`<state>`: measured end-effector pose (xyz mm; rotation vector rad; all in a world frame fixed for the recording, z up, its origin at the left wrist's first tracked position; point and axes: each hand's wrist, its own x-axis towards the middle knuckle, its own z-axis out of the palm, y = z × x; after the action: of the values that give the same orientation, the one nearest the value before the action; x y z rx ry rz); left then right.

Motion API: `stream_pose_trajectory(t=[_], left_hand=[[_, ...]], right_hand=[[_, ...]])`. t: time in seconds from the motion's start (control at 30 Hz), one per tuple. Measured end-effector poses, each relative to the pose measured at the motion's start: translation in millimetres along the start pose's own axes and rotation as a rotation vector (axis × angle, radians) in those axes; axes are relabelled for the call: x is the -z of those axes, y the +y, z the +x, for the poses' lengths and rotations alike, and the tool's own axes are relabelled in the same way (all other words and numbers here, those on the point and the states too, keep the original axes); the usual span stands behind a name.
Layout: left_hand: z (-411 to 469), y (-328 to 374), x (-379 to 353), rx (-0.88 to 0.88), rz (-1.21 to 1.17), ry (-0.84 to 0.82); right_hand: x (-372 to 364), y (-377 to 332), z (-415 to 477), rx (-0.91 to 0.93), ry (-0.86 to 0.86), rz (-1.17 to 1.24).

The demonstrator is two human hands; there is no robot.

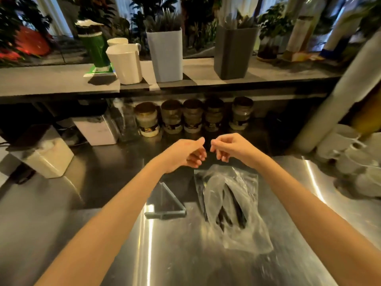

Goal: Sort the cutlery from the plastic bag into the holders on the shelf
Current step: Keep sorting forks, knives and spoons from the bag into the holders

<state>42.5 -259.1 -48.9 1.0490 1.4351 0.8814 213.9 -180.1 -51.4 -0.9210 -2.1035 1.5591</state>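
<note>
Where seen through plastic bag [245, 182] on bench [175, 259]: dark cutlery [240, 214], kinds indistinct. Above: left hand [183, 155], right hand [231, 147], loosely curled, gripping nothing.

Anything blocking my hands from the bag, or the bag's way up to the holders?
Nothing visible. The left hand and right hand hover empty above the far end of the bag. The clear stand sits apart on its left; the jars stand under the shelf, below the open way up to the holders.
</note>
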Motion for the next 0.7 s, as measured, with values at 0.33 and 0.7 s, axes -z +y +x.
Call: stream_pose_trajectory(t=[0.33, 0.7], left_hand=[[24.2, -96.3, -83.1, 0.328, 0.450, -0.437], [64.4, -119.8, -128.3, 0.479, 0.066, -0.117]], right_hand=[[6.0, 105.6, -70.7, -0.532, -0.563, 0.037], [29.0, 172.2, -62.1, -0.655, -0.221, -0.081]])
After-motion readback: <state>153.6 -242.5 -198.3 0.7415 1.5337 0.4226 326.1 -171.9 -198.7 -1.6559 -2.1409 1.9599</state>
